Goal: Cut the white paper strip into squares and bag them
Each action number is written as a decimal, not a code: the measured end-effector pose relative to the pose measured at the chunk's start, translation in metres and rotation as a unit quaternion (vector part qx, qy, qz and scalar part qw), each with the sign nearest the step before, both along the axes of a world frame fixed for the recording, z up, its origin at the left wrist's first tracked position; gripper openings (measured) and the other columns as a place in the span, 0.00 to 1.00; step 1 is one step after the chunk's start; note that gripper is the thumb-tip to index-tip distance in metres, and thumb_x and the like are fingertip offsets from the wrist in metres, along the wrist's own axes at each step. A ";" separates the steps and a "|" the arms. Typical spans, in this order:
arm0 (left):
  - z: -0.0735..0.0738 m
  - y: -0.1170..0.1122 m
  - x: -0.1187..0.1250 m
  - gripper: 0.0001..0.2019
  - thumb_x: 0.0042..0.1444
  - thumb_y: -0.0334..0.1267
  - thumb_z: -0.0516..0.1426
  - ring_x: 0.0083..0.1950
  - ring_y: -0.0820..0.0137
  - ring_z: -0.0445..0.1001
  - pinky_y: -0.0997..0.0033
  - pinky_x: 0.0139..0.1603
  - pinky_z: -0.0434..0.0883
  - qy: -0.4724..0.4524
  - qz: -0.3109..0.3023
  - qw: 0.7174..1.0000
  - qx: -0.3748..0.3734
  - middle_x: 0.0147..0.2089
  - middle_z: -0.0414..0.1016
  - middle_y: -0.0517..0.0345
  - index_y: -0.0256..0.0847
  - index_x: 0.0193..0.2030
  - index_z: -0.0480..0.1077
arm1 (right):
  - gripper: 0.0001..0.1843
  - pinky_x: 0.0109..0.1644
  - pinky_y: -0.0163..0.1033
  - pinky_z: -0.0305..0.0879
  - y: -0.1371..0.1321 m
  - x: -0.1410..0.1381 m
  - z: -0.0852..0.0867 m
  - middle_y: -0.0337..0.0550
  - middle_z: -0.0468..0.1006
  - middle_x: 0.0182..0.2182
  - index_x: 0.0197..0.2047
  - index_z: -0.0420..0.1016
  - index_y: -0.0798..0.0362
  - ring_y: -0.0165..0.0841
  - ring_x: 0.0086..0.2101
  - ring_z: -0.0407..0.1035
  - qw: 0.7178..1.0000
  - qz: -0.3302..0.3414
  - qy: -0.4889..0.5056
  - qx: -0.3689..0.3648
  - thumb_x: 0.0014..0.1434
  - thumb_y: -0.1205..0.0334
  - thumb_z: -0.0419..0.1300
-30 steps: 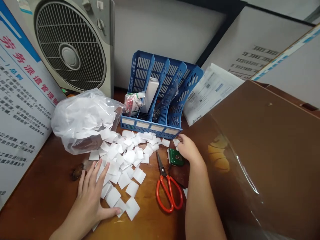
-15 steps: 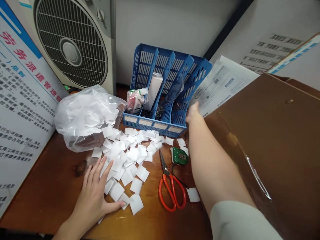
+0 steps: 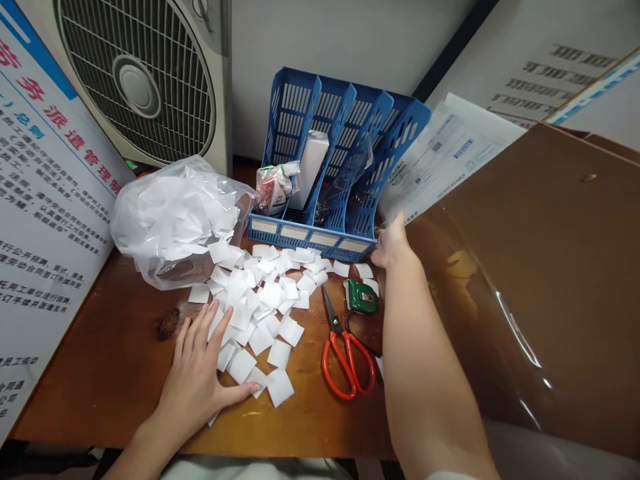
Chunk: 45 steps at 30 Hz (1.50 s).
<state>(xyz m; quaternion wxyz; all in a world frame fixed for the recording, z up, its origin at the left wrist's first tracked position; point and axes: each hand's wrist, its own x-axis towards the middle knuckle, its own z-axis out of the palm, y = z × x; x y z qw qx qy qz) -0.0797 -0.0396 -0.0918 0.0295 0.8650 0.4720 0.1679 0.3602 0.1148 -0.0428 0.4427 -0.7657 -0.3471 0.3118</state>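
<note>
My left hand (image 3: 193,370) lies open on the table at the left edge of a spread of small white paper squares (image 3: 260,339), fingers apart and thumb touching one square. Across the table, my right hand (image 3: 391,243) is at the front right corner of a blue file rack (image 3: 313,233), low beside its side wall. Its fingers are mostly hidden, so I cannot tell their grip. Printed sheets (image 3: 445,157) stand just behind that hand. Orange-handled scissors (image 3: 345,353) and a green tape measure (image 3: 362,296) lie between my arms.
A clear plastic bag (image 3: 175,220) full of paper pieces sits at the left, before a box fan (image 3: 135,87). The rack holds a white box (image 3: 311,167) and a small bag (image 3: 274,190). A brown panel (image 3: 540,267) borders the right; a printed board (image 3: 50,220) the left.
My right hand has moved down to the rack's front corner, with its forearm now over most of the loose square at the right. My left hand stays on the paper squares. The view has shifted slightly.
</note>
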 end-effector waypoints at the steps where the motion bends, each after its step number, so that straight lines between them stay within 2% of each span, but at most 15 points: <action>1: 0.000 0.000 0.000 0.58 0.49 0.64 0.66 0.77 0.42 0.52 0.40 0.75 0.48 -0.002 -0.002 1.000 -0.001 0.78 0.48 0.36 0.42 0.78 0.43 | 0.59 0.54 0.49 0.71 -0.010 -0.006 -0.001 0.61 0.80 0.44 0.67 0.67 0.61 0.45 0.44 0.76 1.000 -0.006 0.015 -0.006 0.65 0.36 0.11; 3: 0.001 0.000 0.000 0.58 0.50 0.64 0.66 0.77 0.42 0.52 0.39 0.75 0.48 -0.008 -0.005 1.000 0.000 0.78 0.48 0.36 0.43 0.78 0.42 | 0.57 0.52 0.46 0.71 -0.028 -0.018 -0.003 0.63 0.80 0.48 0.72 0.59 0.63 0.42 0.44 0.77 0.998 -0.026 0.061 -0.018 0.66 0.37 0.11; 6: 0.002 -0.001 0.000 0.57 0.51 0.63 0.66 0.77 0.42 0.52 0.39 0.75 0.49 -0.017 -0.004 1.000 0.002 0.78 0.49 0.36 0.44 0.78 0.43 | 0.55 0.50 0.44 0.71 -0.053 -0.033 -0.005 0.68 0.74 0.58 0.78 0.42 0.65 0.42 0.45 0.78 0.995 -0.056 0.077 -0.031 0.66 0.32 0.16; 8: 0.002 -0.002 0.000 0.56 0.51 0.63 0.66 0.77 0.41 0.53 0.38 0.75 0.49 -0.018 -0.002 1.000 0.000 0.78 0.49 0.36 0.44 0.78 0.43 | 0.54 0.50 0.44 0.71 -0.067 -0.041 -0.009 0.70 0.69 0.63 0.79 0.37 0.63 0.43 0.48 0.78 0.995 -0.066 0.069 -0.039 0.66 0.29 0.19; 9: 0.002 -0.002 0.000 0.55 0.52 0.63 0.65 0.77 0.41 0.53 0.38 0.74 0.49 -0.018 -0.001 1.000 -0.001 0.79 0.48 0.36 0.44 0.78 0.43 | 0.55 0.51 0.44 0.71 -0.074 -0.045 -0.010 0.69 0.68 0.65 0.79 0.40 0.61 0.44 0.49 0.77 0.995 -0.064 0.061 -0.042 0.66 0.28 0.21; 13: 0.002 -0.002 0.001 0.55 0.52 0.63 0.65 0.77 0.42 0.53 0.37 0.74 0.50 -0.015 -0.001 1.000 -0.005 0.79 0.47 0.37 0.44 0.78 0.43 | 0.53 0.53 0.43 0.71 -0.095 -0.055 -0.014 0.61 0.73 0.63 0.73 0.62 0.56 0.44 0.51 0.78 0.998 -0.025 0.007 -0.052 0.67 0.27 0.27; 16: 0.001 -0.001 0.001 0.55 0.52 0.64 0.64 0.76 0.41 0.53 0.36 0.73 0.51 -0.011 0.000 1.000 -0.004 0.79 0.47 0.37 0.44 0.78 0.43 | 0.47 0.57 0.42 0.69 -0.110 -0.058 -0.007 0.56 0.76 0.60 0.65 0.73 0.55 0.43 0.54 0.76 0.996 0.001 -0.069 -0.057 0.71 0.36 0.26; 18: 0.000 -0.001 0.001 0.55 0.52 0.64 0.64 0.76 0.41 0.53 0.36 0.73 0.51 -0.011 0.002 1.000 -0.002 0.79 0.48 0.37 0.45 0.78 0.43 | 0.38 0.62 0.44 0.64 -0.121 -0.062 -0.001 0.55 0.78 0.58 0.59 0.77 0.54 0.45 0.57 0.72 0.987 0.011 -0.145 -0.067 0.72 0.40 0.34; 20: 0.001 -0.001 0.002 0.55 0.52 0.64 0.65 0.76 0.41 0.54 0.36 0.73 0.51 -0.010 0.003 1.000 -0.002 0.78 0.48 0.37 0.45 0.78 0.43 | 0.31 0.63 0.51 0.62 -0.131 -0.070 0.003 0.60 0.78 0.54 0.55 0.77 0.56 0.53 0.56 0.70 0.970 0.020 -0.223 -0.092 0.67 0.39 0.50; 23: 0.002 -0.001 0.002 0.55 0.51 0.63 0.65 0.76 0.41 0.55 0.36 0.73 0.52 -0.009 0.004 1.000 -0.002 0.78 0.49 0.37 0.45 0.78 0.43 | 0.33 0.56 0.56 0.65 -0.143 -0.086 0.000 0.66 0.76 0.49 0.54 0.75 0.60 0.59 0.52 0.70 0.941 0.029 -0.308 -0.134 0.55 0.43 0.65; 29: 0.002 0.000 0.003 0.55 0.51 0.64 0.65 0.76 0.42 0.55 0.37 0.74 0.51 -0.006 0.006 1.000 -0.003 0.78 0.49 0.37 0.45 0.78 0.44 | 0.22 0.49 0.49 0.66 -0.164 -0.105 -0.007 0.58 0.77 0.46 0.55 0.75 0.53 0.52 0.48 0.71 0.908 0.010 -0.388 -0.156 0.58 0.55 0.62; 34: 0.003 0.001 0.002 0.56 0.51 0.64 0.65 0.76 0.42 0.54 0.37 0.74 0.50 0.000 0.004 1.000 -0.008 0.79 0.48 0.37 0.45 0.78 0.44 | 0.18 0.43 0.51 0.67 -0.191 -0.109 -0.001 0.57 0.78 0.45 0.52 0.75 0.52 0.53 0.45 0.73 0.867 0.038 -0.424 -0.258 0.60 0.56 0.60; 38: 0.004 0.000 0.002 0.55 0.51 0.64 0.65 0.76 0.41 0.55 0.36 0.74 0.50 0.000 0.004 1.000 -0.010 0.78 0.48 0.37 0.45 0.78 0.45 | 0.22 0.52 0.54 0.67 -0.179 -0.104 -0.002 0.63 0.76 0.51 0.56 0.74 0.59 0.56 0.51 0.69 0.876 0.037 -0.440 -0.196 0.66 0.55 0.54; 41: 0.004 0.000 0.001 0.55 0.51 0.63 0.66 0.75 0.41 0.55 0.36 0.73 0.51 -0.005 0.005 1.000 -0.013 0.78 0.48 0.37 0.45 0.78 0.44 | 0.24 0.53 0.50 0.67 -0.151 -0.094 -0.006 0.62 0.75 0.55 0.63 0.71 0.58 0.53 0.54 0.69 0.884 0.046 -0.431 -0.172 0.67 0.62 0.51; 45: 0.006 0.001 0.002 0.50 0.57 0.59 0.63 0.77 0.42 0.52 0.36 0.73 0.52 -0.017 0.019 0.999 -0.028 0.79 0.45 0.38 0.46 0.78 0.42 | 0.21 0.47 0.51 0.69 -0.118 -0.078 -0.011 0.69 0.78 0.47 0.55 0.77 0.64 0.55 0.47 0.75 0.886 0.040 -0.410 -0.215 0.60 0.68 0.55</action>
